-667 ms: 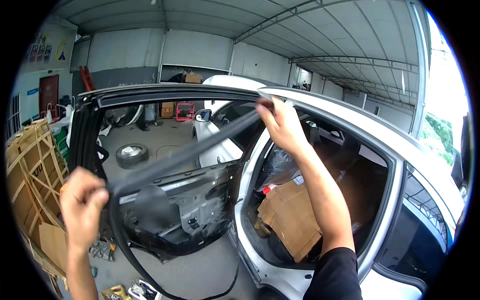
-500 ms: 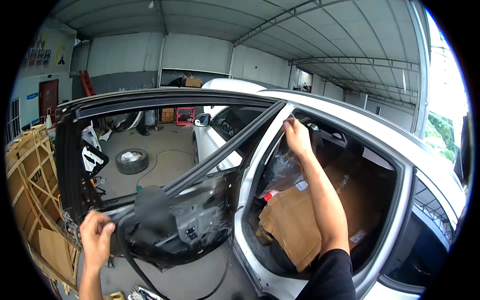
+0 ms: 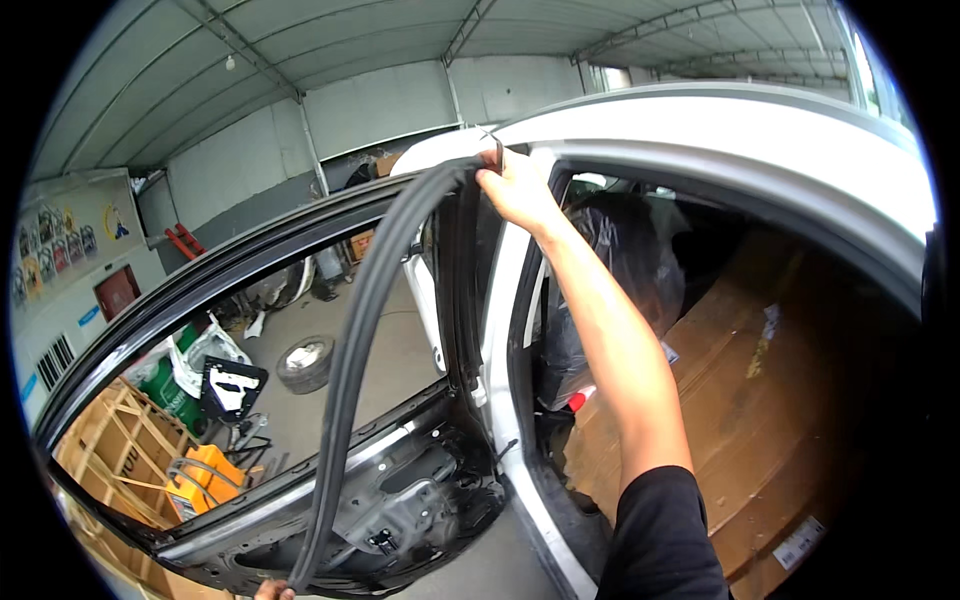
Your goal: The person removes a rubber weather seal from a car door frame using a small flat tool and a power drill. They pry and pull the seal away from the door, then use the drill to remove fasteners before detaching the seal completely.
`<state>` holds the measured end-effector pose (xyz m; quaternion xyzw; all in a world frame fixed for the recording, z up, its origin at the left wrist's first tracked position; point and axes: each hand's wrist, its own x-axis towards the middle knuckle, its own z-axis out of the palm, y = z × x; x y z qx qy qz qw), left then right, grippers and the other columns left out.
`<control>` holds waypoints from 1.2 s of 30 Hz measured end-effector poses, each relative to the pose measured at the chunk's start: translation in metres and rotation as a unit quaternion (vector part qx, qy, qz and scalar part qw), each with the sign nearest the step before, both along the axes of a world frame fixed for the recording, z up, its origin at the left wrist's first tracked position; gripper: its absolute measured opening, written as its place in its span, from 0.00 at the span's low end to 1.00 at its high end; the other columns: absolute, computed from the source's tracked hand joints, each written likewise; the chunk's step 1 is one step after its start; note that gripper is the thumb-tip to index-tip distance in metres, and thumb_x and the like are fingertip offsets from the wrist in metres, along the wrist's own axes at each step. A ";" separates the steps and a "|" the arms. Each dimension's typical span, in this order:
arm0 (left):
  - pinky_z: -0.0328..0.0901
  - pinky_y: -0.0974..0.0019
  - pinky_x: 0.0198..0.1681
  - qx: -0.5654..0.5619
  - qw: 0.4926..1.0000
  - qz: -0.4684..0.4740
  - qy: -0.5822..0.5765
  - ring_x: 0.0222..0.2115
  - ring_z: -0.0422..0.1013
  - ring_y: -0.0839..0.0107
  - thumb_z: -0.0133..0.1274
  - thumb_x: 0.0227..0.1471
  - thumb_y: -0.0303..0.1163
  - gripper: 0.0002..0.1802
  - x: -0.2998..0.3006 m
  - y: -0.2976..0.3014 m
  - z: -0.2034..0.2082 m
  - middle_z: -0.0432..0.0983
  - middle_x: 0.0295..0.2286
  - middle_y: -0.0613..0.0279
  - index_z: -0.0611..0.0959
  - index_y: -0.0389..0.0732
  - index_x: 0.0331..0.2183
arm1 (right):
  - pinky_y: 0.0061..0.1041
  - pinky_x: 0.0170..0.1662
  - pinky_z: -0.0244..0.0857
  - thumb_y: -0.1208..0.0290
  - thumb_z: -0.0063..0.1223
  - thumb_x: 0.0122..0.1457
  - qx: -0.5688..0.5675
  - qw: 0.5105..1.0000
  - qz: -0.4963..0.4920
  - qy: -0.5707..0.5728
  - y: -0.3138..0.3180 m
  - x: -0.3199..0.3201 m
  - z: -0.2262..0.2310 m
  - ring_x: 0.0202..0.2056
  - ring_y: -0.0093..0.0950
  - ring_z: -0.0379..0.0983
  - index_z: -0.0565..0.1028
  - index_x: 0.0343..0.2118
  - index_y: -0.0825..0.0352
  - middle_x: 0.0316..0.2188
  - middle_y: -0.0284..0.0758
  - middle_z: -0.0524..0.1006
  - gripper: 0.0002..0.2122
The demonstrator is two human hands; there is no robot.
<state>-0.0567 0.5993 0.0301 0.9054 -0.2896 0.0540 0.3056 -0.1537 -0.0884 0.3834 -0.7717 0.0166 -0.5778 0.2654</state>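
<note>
Right hand (image 3: 515,185) pinching black rubber door seal (image 3: 355,340) at the car's roof edge (image 3: 700,120); left hand (image 3: 272,590) barely showing, grip unclear; next needing seal seated along door frame (image 3: 240,265)

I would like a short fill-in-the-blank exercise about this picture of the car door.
1. The right hand presses the black rubber seal against the car's ____ edge.
2. The car body is ____ in colour.
3. On the floor beyond the open door lies a ____.
4. Brown ____ fills the cabin.

Missing words: roof; white; tyre; cardboard
</note>
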 end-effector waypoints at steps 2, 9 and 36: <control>0.68 0.61 0.38 0.027 0.999 -0.022 -0.036 0.32 0.73 0.63 0.53 0.58 0.28 0.09 0.008 -0.001 -0.021 0.77 0.30 0.55 0.79 0.35 0.40 | 0.30 0.49 0.69 0.69 0.54 0.54 0.059 0.996 0.048 -0.046 -0.007 0.010 -0.026 0.43 0.36 0.78 0.76 0.45 0.76 0.39 0.48 0.80 0.18; 0.61 0.69 0.22 -0.028 0.992 0.022 0.120 0.20 0.65 0.77 0.51 0.57 0.23 0.04 0.044 -0.018 -0.067 0.70 0.19 0.66 0.78 0.36 0.30 | 0.30 0.51 0.69 0.73 0.51 0.53 0.243 0.963 0.109 0.035 -0.027 0.085 -0.199 0.46 0.36 0.78 0.76 0.46 0.72 0.42 0.46 0.80 0.17; 0.69 0.61 0.39 0.122 0.981 0.080 0.131 0.33 0.76 0.56 0.64 0.45 0.30 0.13 0.018 -0.123 -0.084 0.79 0.34 0.48 0.85 0.38 0.35 | 0.22 0.16 0.54 0.52 0.37 0.70 0.492 0.804 0.289 0.165 0.002 0.125 -0.423 0.14 0.19 0.61 0.69 0.36 0.67 0.20 0.31 0.71 0.20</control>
